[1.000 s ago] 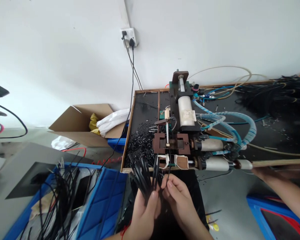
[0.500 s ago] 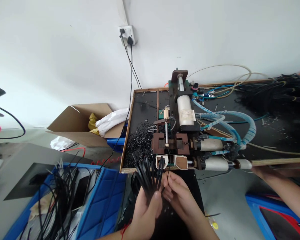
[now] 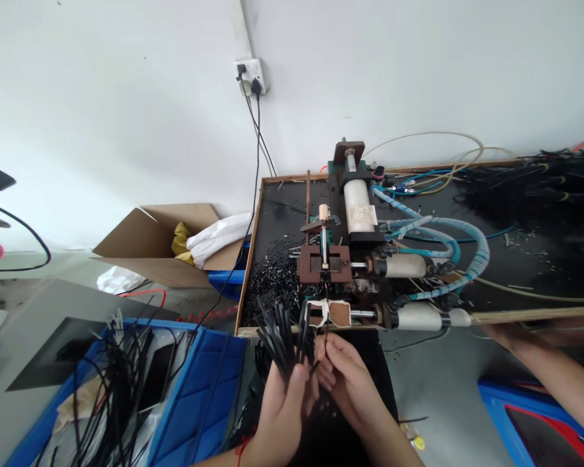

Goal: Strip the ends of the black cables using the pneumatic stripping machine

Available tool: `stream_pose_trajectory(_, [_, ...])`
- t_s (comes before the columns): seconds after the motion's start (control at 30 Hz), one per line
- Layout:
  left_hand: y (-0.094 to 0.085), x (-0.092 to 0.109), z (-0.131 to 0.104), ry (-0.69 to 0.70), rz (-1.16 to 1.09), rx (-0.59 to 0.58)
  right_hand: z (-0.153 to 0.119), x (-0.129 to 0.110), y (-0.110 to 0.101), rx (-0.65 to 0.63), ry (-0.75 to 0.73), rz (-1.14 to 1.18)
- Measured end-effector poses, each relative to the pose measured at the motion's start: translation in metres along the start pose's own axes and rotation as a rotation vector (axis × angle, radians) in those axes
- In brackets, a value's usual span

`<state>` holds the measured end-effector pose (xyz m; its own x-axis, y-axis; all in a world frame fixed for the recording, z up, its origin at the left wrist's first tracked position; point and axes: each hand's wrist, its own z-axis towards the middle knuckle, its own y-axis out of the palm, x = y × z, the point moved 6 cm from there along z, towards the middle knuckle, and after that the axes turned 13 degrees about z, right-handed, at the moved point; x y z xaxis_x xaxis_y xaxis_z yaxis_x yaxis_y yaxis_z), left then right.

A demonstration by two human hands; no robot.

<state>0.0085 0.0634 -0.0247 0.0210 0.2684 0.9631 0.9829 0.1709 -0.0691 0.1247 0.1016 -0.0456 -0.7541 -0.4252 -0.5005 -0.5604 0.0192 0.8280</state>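
Note:
My left hand (image 3: 279, 405) grips a fanned bundle of black cables (image 3: 282, 334), their ends pointing up toward the machine. My right hand (image 3: 343, 373) is right beside it, pinching a single black cable (image 3: 326, 324) whose end reaches up into the front slot of the pneumatic wire machine (image 3: 335, 266). Both hands are just below the front edge of the black work tray (image 3: 272, 214). A heap of small black cut bits (image 3: 272, 279) lies left of the machine.
A blue bin (image 3: 199, 395) with loose black cables stands at lower left. An open cardboard box (image 3: 160, 243) lies behind it. Blue air hoses (image 3: 457, 240) curl right of the machine, with a cable pile (image 3: 540, 185) beyond. Another person's forearm (image 3: 549, 373) reaches in from the right.
My hands and the bundle stay in nearly the same place. The machine's horizontal cylinders and clamp block have shifted, and the single cable now sits in the front slot.

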Motion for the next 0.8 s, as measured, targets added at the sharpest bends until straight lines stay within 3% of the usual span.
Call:
stream_pose_trajectory(0.13, [-0.011,0.012,-0.005,0.144,0.132,0.09,-0.004,-0.008,-0.006,0.046,-0.048,-0.43])
stream_pose_trajectory(0.27, [-0.008,0.015,-0.008,0.208,0.1,0.034,-0.002,-0.019,-0.014,0.029,-0.024,-0.738])
stream_pose_trajectory(0.37, [0.0,0.005,-0.007,0.131,0.048,-0.07,-0.004,-0.028,-0.011,0.057,-0.04,-0.933])
stream_pose_trajectory(0.43, [0.006,-0.004,-0.006,0.052,-0.009,-0.12,-0.009,-0.037,-0.002,0.105,-0.125,-1.017])
stream_pose_trajectory(0.5, [0.009,-0.009,-0.005,0.011,-0.061,-0.141,-0.018,-0.046,0.013,0.102,-0.25,-1.018])
stream_pose_trajectory(0.6, [0.011,-0.006,-0.002,0.03,-0.079,-0.144,-0.026,-0.046,0.03,-0.013,-0.336,-0.863])
stream_pose_trajectory(0.7, [0.012,0.001,0.003,0.048,-0.048,-0.121,-0.024,-0.038,0.027,0.002,-0.331,-0.679])
stream_pose_trajectory(0.8, [0.005,0.006,0.008,0.089,-0.008,0.001,-0.016,-0.025,0.014,0.059,-0.26,-0.361])
